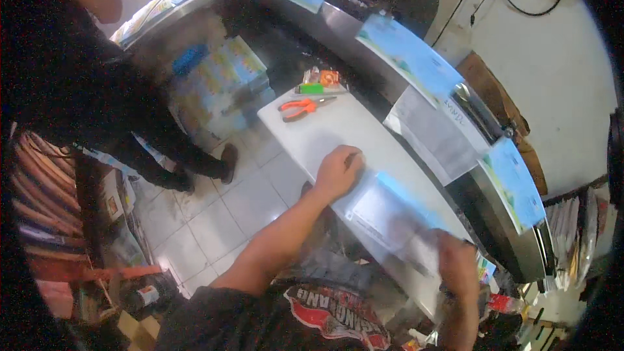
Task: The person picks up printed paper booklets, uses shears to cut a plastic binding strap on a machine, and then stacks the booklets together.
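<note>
A white narrow tabletop [305, 140] runs in front of me. On it lies a printed sheet or booklet [380, 211] with a blue border, its right part smeared by motion. My left hand [339, 170] is curled closed at the sheet's left end; whatever its fingers hold, if anything, is hidden. My right hand [457, 260] is at the sheet's right end, blurred, so its fingers cannot be read. Farther up the table lie orange-handled pliers [302, 108], away from both hands.
A green object [309, 89] and an orange packet [329, 78] sit at the table's far end. Blue printed sheets [409, 58] and a white paper [432, 133] hang on a dark machine beyond. Another person [110, 84] stands at left, near stacked printed bundles [224, 84]. A red-labelled bottle [506, 303] lies lower right.
</note>
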Action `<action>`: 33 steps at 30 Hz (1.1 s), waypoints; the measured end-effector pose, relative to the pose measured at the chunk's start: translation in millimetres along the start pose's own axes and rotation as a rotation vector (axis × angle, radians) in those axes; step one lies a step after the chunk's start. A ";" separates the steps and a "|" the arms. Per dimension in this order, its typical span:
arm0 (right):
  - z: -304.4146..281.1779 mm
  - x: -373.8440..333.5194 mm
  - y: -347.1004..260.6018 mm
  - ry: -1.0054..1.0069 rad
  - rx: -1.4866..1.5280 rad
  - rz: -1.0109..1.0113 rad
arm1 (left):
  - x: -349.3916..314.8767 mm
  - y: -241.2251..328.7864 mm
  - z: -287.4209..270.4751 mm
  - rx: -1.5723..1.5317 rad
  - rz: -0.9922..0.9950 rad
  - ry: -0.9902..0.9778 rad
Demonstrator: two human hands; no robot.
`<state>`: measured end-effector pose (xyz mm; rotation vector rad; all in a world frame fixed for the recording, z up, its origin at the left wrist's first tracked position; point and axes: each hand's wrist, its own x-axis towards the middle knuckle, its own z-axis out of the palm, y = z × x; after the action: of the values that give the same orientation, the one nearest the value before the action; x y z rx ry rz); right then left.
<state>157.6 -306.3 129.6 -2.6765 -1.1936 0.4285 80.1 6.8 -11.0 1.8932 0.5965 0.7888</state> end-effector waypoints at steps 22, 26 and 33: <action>-163.7 -36.9 356.5 1.397 -0.447 0.748 | 3.8 -8.8 16.6 0.074 0.024 -0.037; -222.2 -17.3 285.8 1.905 -0.538 0.504 | 1.9 -15.4 -5.3 0.033 0.000 0.034; -63.6 48.2 259.6 1.023 -0.666 0.335 | 0.5 -10.6 3.6 0.043 -0.038 0.034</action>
<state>390.1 -444.9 108.4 -2.8517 -0.5942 -1.3680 82.4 9.4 -21.7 1.9048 0.6734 0.7903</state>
